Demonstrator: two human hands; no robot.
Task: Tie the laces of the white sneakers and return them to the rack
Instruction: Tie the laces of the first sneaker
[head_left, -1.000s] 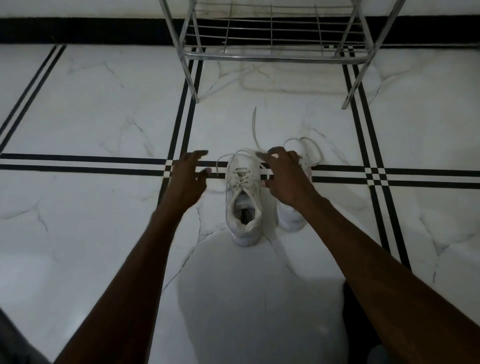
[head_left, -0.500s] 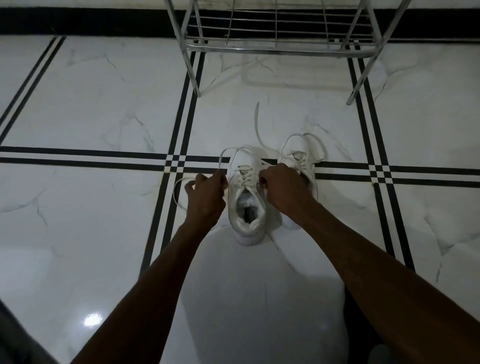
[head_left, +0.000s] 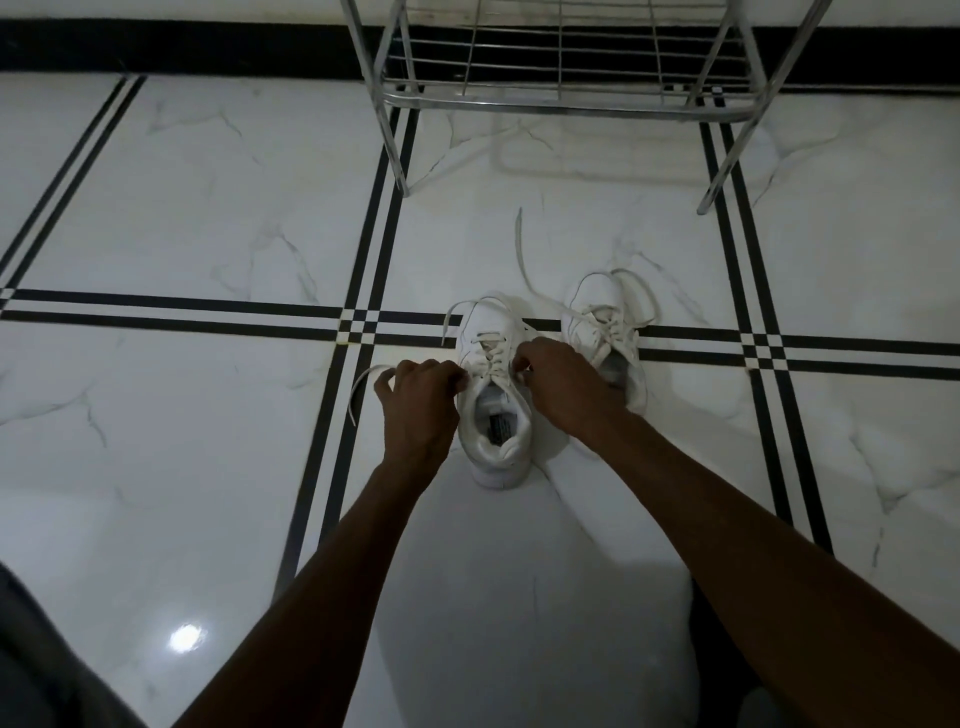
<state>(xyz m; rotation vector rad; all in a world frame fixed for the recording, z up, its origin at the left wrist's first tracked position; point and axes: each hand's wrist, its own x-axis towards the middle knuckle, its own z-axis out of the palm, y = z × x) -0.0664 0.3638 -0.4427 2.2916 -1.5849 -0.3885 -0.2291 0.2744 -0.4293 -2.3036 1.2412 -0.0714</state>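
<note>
Both hands (head_left: 421, 400) pinch sneaker (head_left: 493, 395) laces on white marble floor (head_left: 208, 208).

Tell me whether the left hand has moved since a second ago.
Yes. The left hand has come back toward the person, from over the black floor stripes to beside the near sneaker, closing on its lace.

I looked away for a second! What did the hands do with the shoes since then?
Both hands came back toward the person and closed. The left hand and right hand now pinch the laces on either side of the near sneaker; before, they were open and reaching. The far sneaker, its loose laces, and the rack stayed put.
</note>
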